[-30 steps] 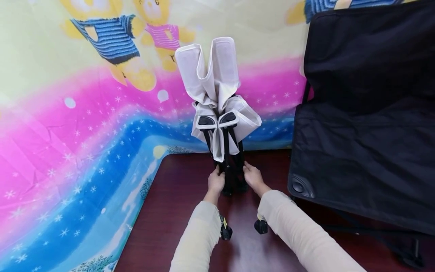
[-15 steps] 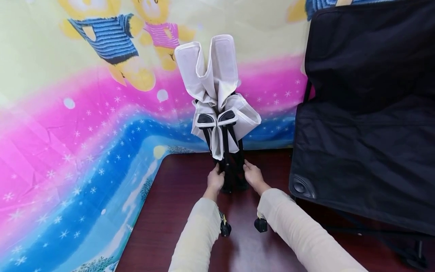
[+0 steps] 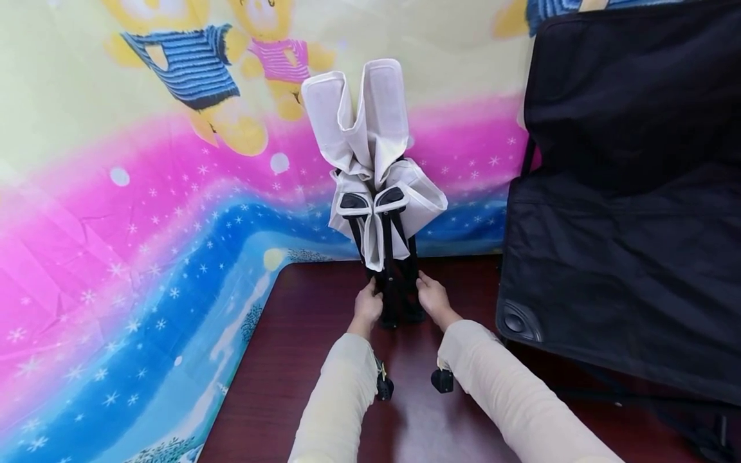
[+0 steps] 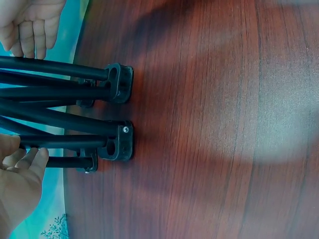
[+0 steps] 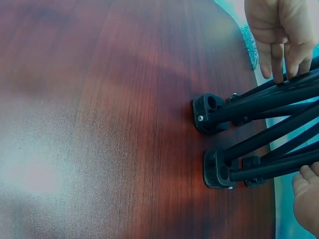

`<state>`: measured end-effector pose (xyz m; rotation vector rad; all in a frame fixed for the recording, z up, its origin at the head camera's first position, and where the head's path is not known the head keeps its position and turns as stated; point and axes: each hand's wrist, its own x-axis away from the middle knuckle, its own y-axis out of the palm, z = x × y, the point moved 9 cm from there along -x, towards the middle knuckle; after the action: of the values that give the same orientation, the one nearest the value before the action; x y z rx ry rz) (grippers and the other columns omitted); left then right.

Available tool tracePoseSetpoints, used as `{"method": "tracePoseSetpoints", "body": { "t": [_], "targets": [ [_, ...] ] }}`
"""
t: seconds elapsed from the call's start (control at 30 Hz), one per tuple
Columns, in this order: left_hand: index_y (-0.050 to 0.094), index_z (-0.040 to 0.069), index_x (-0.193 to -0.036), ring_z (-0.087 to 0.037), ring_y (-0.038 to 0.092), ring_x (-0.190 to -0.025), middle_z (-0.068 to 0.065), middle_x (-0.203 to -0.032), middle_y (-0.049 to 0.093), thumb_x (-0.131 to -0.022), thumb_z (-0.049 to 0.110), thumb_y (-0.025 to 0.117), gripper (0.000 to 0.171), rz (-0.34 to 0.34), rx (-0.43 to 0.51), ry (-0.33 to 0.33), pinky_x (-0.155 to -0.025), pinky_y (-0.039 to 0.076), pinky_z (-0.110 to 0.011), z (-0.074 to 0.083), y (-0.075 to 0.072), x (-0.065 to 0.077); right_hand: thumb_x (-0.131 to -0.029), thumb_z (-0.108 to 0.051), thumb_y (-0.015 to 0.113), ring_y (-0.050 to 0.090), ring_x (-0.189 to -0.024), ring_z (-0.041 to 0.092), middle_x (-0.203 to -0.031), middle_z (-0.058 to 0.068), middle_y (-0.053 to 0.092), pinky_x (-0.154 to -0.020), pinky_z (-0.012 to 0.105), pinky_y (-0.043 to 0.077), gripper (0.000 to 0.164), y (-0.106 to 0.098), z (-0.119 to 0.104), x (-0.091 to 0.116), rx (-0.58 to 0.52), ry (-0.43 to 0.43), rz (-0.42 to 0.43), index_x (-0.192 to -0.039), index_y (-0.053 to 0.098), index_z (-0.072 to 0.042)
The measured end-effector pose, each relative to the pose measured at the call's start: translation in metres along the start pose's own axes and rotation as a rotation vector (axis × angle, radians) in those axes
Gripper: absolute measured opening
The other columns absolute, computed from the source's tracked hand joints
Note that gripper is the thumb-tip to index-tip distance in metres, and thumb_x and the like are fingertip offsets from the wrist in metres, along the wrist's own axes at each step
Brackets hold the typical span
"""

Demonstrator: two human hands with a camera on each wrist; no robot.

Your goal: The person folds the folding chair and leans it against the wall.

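A folded camp chair [image 3: 370,193] with off-white fabric and black tube legs stands upright in the head view. Its plastic feet [image 4: 125,142] rest on the dark red wooden surface. From the left, my left hand [image 3: 368,305] pinches one leg low down; the left wrist view shows the thumb and fingertips [image 4: 39,160] around a black tube. My right hand [image 3: 433,299] is on the other side, its straight fingers [image 4: 39,37] touching the outer leg on that side. The bunched fabric hangs between the frame tubes above both hands.
A larger black fabric chair [image 3: 619,257] stands unfolded close on the right. A backdrop printed with cartoon bears [image 3: 191,77] and snowflakes hangs behind. The wooden surface [image 3: 289,360] has a rounded corner at the far left. Small black devices [image 3: 384,388] hang at both cuffs.
Very little differs: the head view has shifted slightly, and both hands stay at the same legs of the folded camp chair.
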<state>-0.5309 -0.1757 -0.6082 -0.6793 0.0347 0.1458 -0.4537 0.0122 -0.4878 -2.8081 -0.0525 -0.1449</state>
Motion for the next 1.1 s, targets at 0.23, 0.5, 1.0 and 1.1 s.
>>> {"method": "tracePoseSetpoints", "body": {
  "t": [0.23, 0.5, 1.0, 1.1],
  "targets": [
    [0.032, 0.026, -0.133, -0.019, 0.041, -0.113, -0.004, -0.126, 0.046, -0.088, 0.020, 0.048, 0.049, -0.006, -0.001, -0.016, -0.088, 0.037, -0.032, -0.012, 0.008, -0.017, -0.094, -0.016, 0.030, 0.023, -0.124, 0.027, -0.135, 0.015, 0.029, -0.101, 0.037, 0.019, 0.042, 0.001, -0.001, -0.002, -0.019, -0.005, -0.003, -0.133, 0.030, 0.000],
    [0.023, 0.051, -0.125, -0.013, 0.044, -0.110, 0.011, -0.125, 0.044, -0.085, 0.036, 0.050, 0.050, -0.006, -0.002, -0.025, -0.089, 0.036, -0.038, -0.101, 0.060, -0.078, -0.094, -0.017, 0.031, 0.026, -0.123, 0.027, -0.134, 0.016, 0.031, -0.100, 0.038, 0.021, 0.042, 0.001, -0.002, -0.002, 0.048, -0.016, 0.002, -0.132, 0.031, 0.000],
    [0.037, 0.020, -0.132, -0.025, 0.042, -0.112, -0.009, -0.124, 0.047, -0.089, 0.022, 0.040, 0.044, -0.083, -0.077, 0.005, -0.087, 0.037, -0.035, 0.041, -0.023, 0.017, -0.095, -0.016, 0.028, 0.029, -0.121, 0.031, -0.132, 0.020, 0.032, -0.098, 0.042, 0.024, 0.042, -0.005, -0.008, 0.000, 0.137, -0.048, -0.063, -0.131, 0.031, 0.004],
    [0.041, 0.020, -0.130, -0.025, 0.043, -0.111, -0.009, -0.122, 0.049, -0.088, 0.024, 0.041, 0.042, -0.103, -0.060, 0.014, -0.085, 0.038, -0.037, 0.044, -0.027, 0.017, -0.094, -0.017, 0.029, 0.033, -0.118, 0.032, -0.131, 0.020, 0.034, -0.096, 0.043, 0.027, 0.042, -0.004, -0.010, 0.003, 0.143, -0.046, -0.065, -0.131, 0.032, 0.004]
  ]
}}
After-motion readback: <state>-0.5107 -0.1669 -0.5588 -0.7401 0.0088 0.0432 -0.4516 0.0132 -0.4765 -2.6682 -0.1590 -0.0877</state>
